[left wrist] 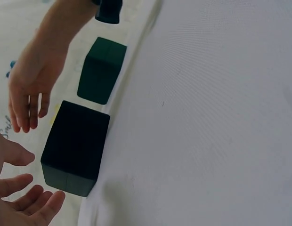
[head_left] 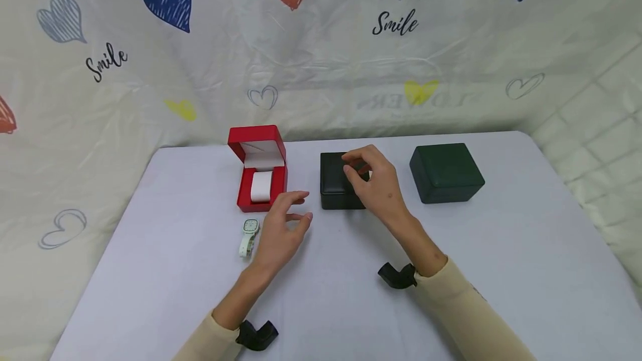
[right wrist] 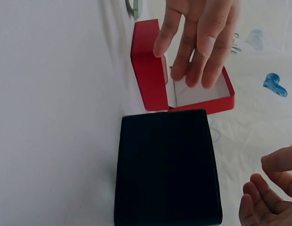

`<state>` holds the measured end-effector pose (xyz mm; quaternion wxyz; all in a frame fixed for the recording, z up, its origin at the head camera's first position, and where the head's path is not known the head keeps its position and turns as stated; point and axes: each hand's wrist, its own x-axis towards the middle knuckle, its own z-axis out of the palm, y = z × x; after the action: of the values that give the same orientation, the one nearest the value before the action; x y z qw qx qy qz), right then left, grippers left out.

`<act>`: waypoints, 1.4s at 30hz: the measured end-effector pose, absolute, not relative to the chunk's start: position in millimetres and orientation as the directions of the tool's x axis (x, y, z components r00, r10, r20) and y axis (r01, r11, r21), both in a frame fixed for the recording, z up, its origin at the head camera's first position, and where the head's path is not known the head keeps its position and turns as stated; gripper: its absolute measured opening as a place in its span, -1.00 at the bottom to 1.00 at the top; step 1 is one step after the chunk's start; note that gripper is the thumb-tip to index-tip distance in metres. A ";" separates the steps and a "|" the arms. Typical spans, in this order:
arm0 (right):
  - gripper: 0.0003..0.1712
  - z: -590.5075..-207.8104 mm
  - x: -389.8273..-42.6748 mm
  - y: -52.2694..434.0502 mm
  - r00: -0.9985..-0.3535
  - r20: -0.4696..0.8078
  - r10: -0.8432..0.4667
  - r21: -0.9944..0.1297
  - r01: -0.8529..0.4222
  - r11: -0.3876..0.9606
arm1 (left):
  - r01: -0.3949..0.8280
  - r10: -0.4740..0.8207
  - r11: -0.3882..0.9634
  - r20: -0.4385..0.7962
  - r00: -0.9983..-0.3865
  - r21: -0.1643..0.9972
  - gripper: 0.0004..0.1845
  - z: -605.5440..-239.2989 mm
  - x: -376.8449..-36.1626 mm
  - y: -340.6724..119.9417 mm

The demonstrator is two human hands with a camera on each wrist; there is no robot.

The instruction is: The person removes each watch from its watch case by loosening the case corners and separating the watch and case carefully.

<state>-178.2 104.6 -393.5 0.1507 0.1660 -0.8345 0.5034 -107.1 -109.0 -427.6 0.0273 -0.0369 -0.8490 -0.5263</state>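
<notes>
A closed black box (head_left: 335,183) stands mid-table. My right hand (head_left: 376,185) is over its right side in the head view, fingers loosely bent and holding nothing. In the right wrist view the fingers (right wrist: 266,205) appear beside the box, apart from it. My left hand (head_left: 281,233) is between the red watch box (head_left: 244,191) and the black box, thumb and fingers spread with nothing between them. The red box has its lid raised and a white cushion (head_left: 261,187) inside. A pale watch (head_left: 248,237) with a square face lies just left of my left hand.
A closed dark green box (head_left: 448,174) stands at the right rear of the white table (head_left: 321,305). Behind the table hangs a pale curtain (head_left: 331,43) printed with hearts. Black wrist mounts (head_left: 398,276) stick out from both sleeves.
</notes>
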 end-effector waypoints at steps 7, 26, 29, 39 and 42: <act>-0.74 -397.8 -180.0 117.4 -0.912 0.395 -0.114 -0.790 -0.400 0.465 | 0.061 0.049 0.441 0.044 -0.998 0.895 -0.33 -432.0 -113.1 -99.4; -0.43 -416.3 -188.5 137.9 -0.952 0.239 -0.190 -0.814 -0.303 0.496 | 0.045 0.044 0.447 0.028 -0.999 0.893 -0.21 -443.4 -126.6 -90.1; -0.37 -419.2 -190.0 140.2 -0.954 0.212 -0.213 -0.816 -0.293 0.498 | 0.045 0.048 0.446 0.026 -0.999 0.894 -0.19 -445.2 -128.9 -88.1; -0.01 -425.3 -196.6 142.5 -0.954 0.106 -0.281 -0.843 -0.236 0.483 | 0.056 0.071 0.429 0.028 -0.997 0.901 -0.14 -449.5 -134.0 -83.2; 0.04 -426.8 -197.5 142.7 -0.945 0.103 -0.310 -0.844 -0.248 0.476 | 0.056 0.077 0.422 0.026 -0.997 0.905 -0.14 -450.5 -134.8 -82.2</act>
<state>-197.5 142.7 -426.8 -0.0322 0.1626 -0.8586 0.4852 -134.8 -82.2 -450.5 -0.0098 -0.0393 -0.8433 -0.5359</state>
